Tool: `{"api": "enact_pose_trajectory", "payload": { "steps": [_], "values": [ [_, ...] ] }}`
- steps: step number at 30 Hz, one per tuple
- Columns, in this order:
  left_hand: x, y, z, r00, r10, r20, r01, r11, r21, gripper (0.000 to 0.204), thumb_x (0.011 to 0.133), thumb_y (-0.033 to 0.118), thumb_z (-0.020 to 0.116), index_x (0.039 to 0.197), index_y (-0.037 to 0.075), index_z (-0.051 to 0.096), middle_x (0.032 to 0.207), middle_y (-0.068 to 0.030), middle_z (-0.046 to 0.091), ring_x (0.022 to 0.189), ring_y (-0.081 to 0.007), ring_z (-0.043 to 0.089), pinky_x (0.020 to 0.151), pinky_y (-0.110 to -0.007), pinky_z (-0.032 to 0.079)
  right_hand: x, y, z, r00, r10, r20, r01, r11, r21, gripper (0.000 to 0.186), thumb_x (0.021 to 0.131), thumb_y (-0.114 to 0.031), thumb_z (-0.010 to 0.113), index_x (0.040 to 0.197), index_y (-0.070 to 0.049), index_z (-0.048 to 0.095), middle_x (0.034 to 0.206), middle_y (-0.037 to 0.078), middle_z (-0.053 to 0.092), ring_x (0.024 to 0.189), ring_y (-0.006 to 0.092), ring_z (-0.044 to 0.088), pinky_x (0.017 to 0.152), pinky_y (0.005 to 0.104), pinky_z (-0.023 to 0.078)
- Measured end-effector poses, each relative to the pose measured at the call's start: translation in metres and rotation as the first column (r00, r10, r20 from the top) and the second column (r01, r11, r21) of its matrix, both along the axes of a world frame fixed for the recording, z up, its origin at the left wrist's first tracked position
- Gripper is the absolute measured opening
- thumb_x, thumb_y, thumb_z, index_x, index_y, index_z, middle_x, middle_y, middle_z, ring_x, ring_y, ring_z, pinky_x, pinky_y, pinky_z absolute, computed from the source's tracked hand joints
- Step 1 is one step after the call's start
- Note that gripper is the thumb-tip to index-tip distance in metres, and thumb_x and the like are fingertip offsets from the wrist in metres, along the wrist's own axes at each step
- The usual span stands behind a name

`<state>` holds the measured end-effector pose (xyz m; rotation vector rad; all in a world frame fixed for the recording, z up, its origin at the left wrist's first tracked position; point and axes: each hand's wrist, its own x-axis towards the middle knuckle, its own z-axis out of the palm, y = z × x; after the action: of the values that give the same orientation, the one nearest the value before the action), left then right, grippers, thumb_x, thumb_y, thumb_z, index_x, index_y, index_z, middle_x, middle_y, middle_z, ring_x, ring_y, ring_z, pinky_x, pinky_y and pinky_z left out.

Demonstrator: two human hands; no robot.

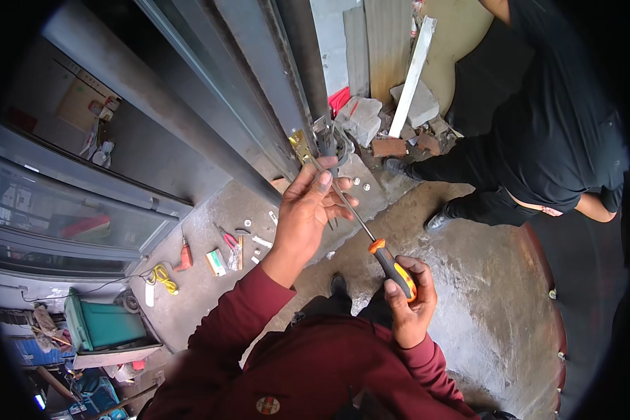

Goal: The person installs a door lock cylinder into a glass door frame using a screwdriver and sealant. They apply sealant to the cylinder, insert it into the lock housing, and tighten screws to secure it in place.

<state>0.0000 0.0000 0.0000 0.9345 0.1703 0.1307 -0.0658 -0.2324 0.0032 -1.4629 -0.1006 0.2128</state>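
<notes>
My right hand [411,304] grips the orange, yellow and black handle of a screwdriver [392,273], whose long steel shaft slants up to a brass-coloured bracket [299,145] on a dark metal frame [283,77]. My left hand [308,210] is closed at the upper shaft, thumb and fingers around it, just below the bracket. A silver fitting [323,133] sits beside the brass one. The screwdriver's tip is hidden by my fingers or the bracket, so I cannot tell what it touches.
A person in dark clothes [539,140] stands at right. Rubble [360,119] and a white strip [413,77] lie behind the frame. Left on the floor are pliers [227,238], a red drill [185,255], yellow cable [162,278] and small parts; beyond, a green bin [101,322] and glazed panels [77,203].
</notes>
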Motion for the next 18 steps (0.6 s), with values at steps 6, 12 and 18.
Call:
{"api": "enact_pose_trajectory", "payload": {
  "steps": [6, 12, 18],
  "values": [
    [0.0, 0.0, 0.004, 0.999, 0.032, -0.023, -0.032, 0.999, -0.006, 0.034, 0.105, 0.026, 0.056, 0.134, 0.008, 0.055, 0.102, -0.0105, 0.071, 0.083, -0.0239, 0.072, 0.068, -0.037, 0.059, 0.003, 0.004, -0.007, 1.0, -0.014, -0.017, 0.014, 0.999, 0.039, 0.037, 0.092, -0.015, 0.074, 0.121, 0.002, 0.058, 0.113, 0.008, 0.055, 0.103, 0.0153, 0.055, 0.095, 0.0276, 0.042],
    [0.005, 0.0, 0.007, 1.0, 0.026, 0.0, -0.026, 1.0, -0.002, 0.035, 0.105, 0.027, 0.056, 0.135, 0.008, 0.055, 0.103, -0.0105, 0.071, 0.084, -0.0238, 0.072, 0.068, -0.036, 0.059, 0.007, 0.005, -0.01, 0.998, -0.03, -0.047, 0.033, 0.997, 0.068, 0.037, 0.092, -0.016, 0.074, 0.121, 0.002, 0.059, 0.114, 0.008, 0.056, 0.105, 0.0159, 0.056, 0.096, 0.0282, 0.042],
    [0.004, -0.001, 0.007, 0.999, 0.033, -0.01, -0.033, 0.999, -0.008, 0.035, 0.105, 0.026, 0.056, 0.135, 0.008, 0.054, 0.102, -0.0106, 0.071, 0.084, -0.0238, 0.072, 0.068, -0.036, 0.059, 0.008, 0.004, -0.009, 0.999, -0.023, -0.04, 0.025, 0.998, 0.059, 0.036, 0.091, -0.013, 0.073, 0.121, 0.002, 0.059, 0.115, 0.009, 0.056, 0.106, 0.0161, 0.056, 0.097, 0.0284, 0.042]
  ]
}}
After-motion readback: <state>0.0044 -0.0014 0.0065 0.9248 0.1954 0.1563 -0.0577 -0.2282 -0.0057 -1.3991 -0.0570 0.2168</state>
